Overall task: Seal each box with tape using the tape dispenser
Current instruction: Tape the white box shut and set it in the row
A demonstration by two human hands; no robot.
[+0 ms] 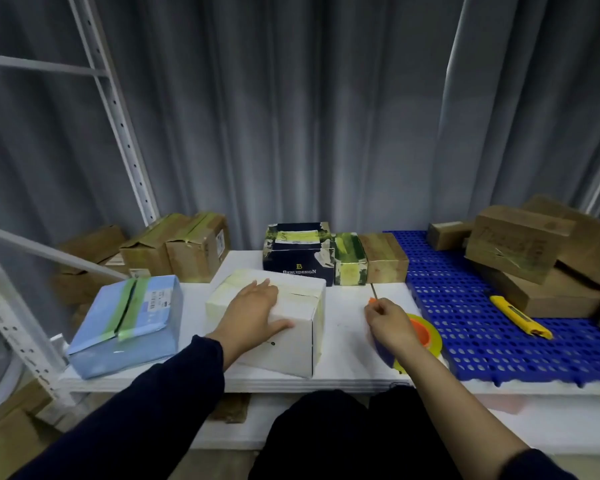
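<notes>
Dark sleeves reach forward over a dark-clothed lap to the white counter [350, 344]. The left hand [257, 306] lies flat on top of the white box [291, 344], fingers straight and spread, thumb down its near face. The box sits at the counter's middle, turned slightly, with pale tape across its top seam.

Just right of it, the right hand [390, 320] curls its fingers round the tape dispenser [426, 332], an orange, yellow and blue roll holder resting on the counter at the edge of a blue perforated mat [482, 327]. The hand hides most of the dispenser. A small orange tip and a thin dark strip show past the fingertips, but what they are is hard to make out.

A light blue box [146, 327] with green tape lies to the left. A yellow knife [518, 317] lies on the mat. Farther back stand a navy box [298, 265] and brown cartons [520, 244], some cut off at the right edge. A white rack upright [125, 133] and a grey curtain [291, 116] close the room.
</notes>
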